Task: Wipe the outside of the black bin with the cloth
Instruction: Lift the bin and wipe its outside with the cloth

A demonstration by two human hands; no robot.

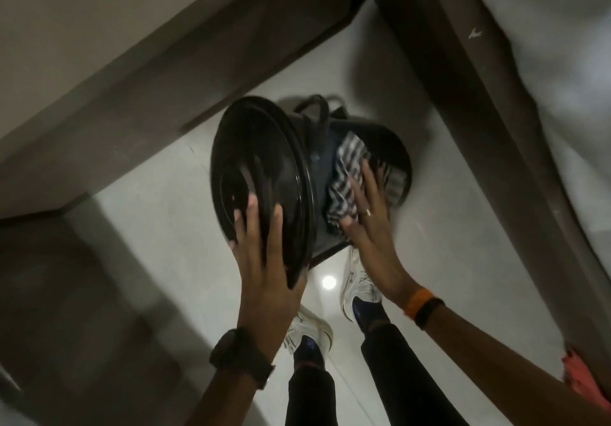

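Observation:
The black bin [317,164] is tilted on its side above the floor, its round lid end [264,174] turned toward me and to the left. My left hand [264,253] grips the lower rim of that lid end, fingers spread over it. My right hand [367,207] lies flat on the bin's outer wall, pressing a striped black-and-white cloth [347,174] against it. A thin handle loops over the bin's far side. The image is motion-blurred.
A pale glossy floor [446,260] lies below, with my two white shoes [360,290] under the bin. Dark wooden beams or furniture edges [479,94] run on the right and upper left. A pink-red object [582,379] sits at the right edge.

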